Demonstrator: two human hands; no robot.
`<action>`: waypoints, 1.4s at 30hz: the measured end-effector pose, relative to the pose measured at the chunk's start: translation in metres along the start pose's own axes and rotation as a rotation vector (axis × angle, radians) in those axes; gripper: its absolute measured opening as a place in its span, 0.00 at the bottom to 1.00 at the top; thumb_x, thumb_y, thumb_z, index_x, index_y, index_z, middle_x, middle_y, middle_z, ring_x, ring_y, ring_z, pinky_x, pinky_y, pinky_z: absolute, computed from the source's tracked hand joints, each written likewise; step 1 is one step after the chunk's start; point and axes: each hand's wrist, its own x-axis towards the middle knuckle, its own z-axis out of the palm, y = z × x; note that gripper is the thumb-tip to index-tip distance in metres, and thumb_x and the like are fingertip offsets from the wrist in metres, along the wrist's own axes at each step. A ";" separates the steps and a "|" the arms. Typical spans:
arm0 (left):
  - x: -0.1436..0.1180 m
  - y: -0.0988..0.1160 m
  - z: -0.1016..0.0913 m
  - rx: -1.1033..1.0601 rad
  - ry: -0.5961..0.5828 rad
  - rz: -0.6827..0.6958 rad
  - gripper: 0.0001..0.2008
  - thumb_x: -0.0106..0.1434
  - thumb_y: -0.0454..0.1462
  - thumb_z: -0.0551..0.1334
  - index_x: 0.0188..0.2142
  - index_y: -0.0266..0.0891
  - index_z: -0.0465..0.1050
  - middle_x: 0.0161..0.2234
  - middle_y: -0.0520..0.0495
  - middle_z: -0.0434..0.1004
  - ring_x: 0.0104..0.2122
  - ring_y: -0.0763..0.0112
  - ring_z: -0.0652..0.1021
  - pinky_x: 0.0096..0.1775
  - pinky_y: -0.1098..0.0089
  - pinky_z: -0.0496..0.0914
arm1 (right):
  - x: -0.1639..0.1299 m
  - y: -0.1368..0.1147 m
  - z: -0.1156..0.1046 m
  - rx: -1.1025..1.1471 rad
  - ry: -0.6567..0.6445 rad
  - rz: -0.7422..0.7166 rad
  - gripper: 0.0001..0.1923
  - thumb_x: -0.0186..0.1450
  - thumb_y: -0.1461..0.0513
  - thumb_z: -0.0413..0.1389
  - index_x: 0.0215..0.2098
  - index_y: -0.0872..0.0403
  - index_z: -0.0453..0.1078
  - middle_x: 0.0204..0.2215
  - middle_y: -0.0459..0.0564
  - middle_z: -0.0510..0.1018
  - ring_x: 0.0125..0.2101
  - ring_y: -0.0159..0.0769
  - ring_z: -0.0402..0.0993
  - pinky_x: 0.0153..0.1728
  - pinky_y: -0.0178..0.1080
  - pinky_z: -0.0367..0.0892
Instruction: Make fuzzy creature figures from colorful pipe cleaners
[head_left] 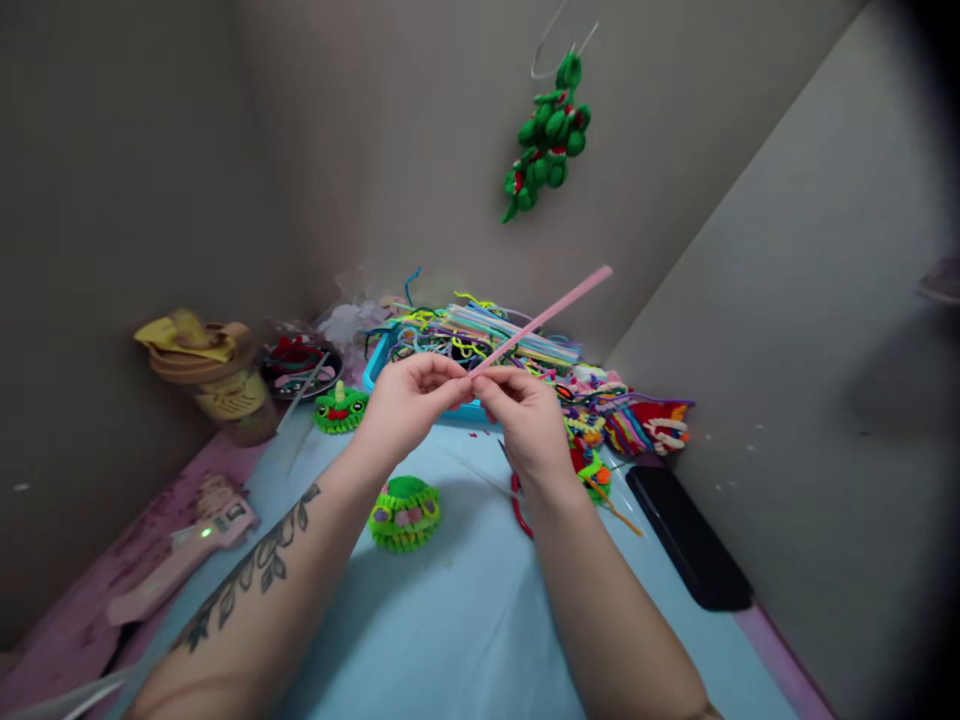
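Note:
My left hand (411, 397) and my right hand (528, 415) meet above the light blue mat (465, 620), fingertips pinched together on the near end of a pink pipe cleaner (555, 311). The stem slants up and to the right from my fingers. A green fuzzy round figure (405, 513) lies on the mat just below my left wrist. Red-handled pliers (519, 505) lie partly hidden under my right wrist.
A blue tray (379, 362) piled with coloured pipe cleaners sits at the back. A small green figure (340, 409), a tan cup (217, 375), a dark bowl (300, 368), a pink glue gun (184, 555), a black phone (686, 535) and a hanging green ornament (547, 140) surround it.

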 end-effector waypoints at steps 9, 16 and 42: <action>-0.006 0.006 0.002 0.225 -0.027 0.090 0.07 0.53 0.38 0.65 0.29 0.35 0.73 0.26 0.49 0.76 0.27 0.74 0.75 0.30 0.73 0.70 | -0.005 -0.013 -0.002 -0.018 -0.042 0.085 0.10 0.54 0.57 0.60 0.27 0.57 0.72 0.17 0.44 0.72 0.17 0.27 0.65 0.17 0.30 0.61; -0.006 0.015 -0.004 0.252 -0.080 0.097 0.13 0.52 0.42 0.66 0.35 0.36 0.75 0.32 0.46 0.78 0.31 0.71 0.76 0.33 0.72 0.70 | -0.004 -0.011 -0.002 0.162 0.069 0.086 0.12 0.54 0.56 0.61 0.26 0.56 0.68 0.15 0.41 0.69 0.14 0.24 0.61 0.15 0.29 0.58; -0.003 0.004 -0.001 0.056 0.022 0.094 0.11 0.50 0.43 0.67 0.27 0.36 0.73 0.24 0.50 0.74 0.23 0.76 0.71 0.25 0.75 0.65 | -0.008 -0.015 0.011 0.293 0.038 0.127 0.12 0.50 0.57 0.63 0.28 0.55 0.69 0.19 0.42 0.71 0.18 0.25 0.64 0.16 0.29 0.61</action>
